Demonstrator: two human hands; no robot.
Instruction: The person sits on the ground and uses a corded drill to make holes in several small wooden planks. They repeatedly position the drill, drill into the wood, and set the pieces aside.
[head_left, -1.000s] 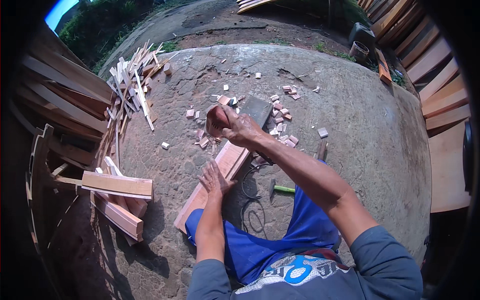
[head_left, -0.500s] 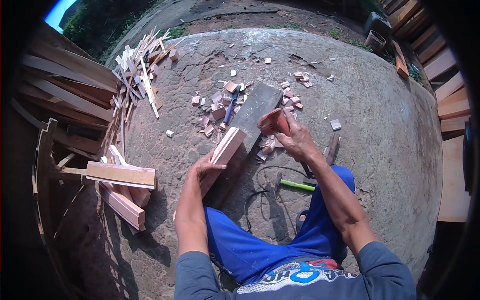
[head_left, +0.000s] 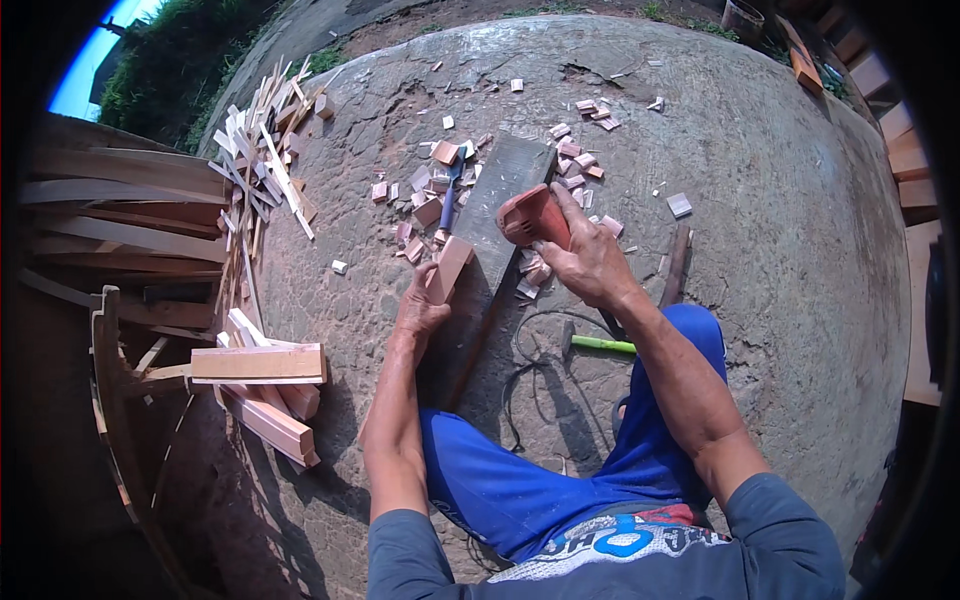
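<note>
My left hand [head_left: 422, 308] is closed around a pale pinkish wooden block [head_left: 453, 262], held tilted at the near left side of a long dark plank [head_left: 517, 172]. Much of the block is hidden by that hand and forearm. In my right hand [head_left: 592, 262] is an orange-red power tool [head_left: 538, 216] with small vents, held over the plank's right side, apart from the block. Its underside does not show, so I cannot tell its exact kind. Beyond my left hand lies a blue-handled chisel [head_left: 449, 206] among wood offcuts [head_left: 427, 213].
A hammer with a green handle [head_left: 604, 344] and a dark cable [head_left: 506, 388] lie on the concrete before my knees. Shaped wooden pieces [head_left: 258, 364] are stacked at left, with a heap of thin scraps [head_left: 262, 165] behind. A dark wooden stick [head_left: 677, 265] lies at right.
My left hand has moved forward and turned the block, which now looks shorter. The orange-red tool has shifted slightly left relative to the plank. The whole view has tilted a little.
</note>
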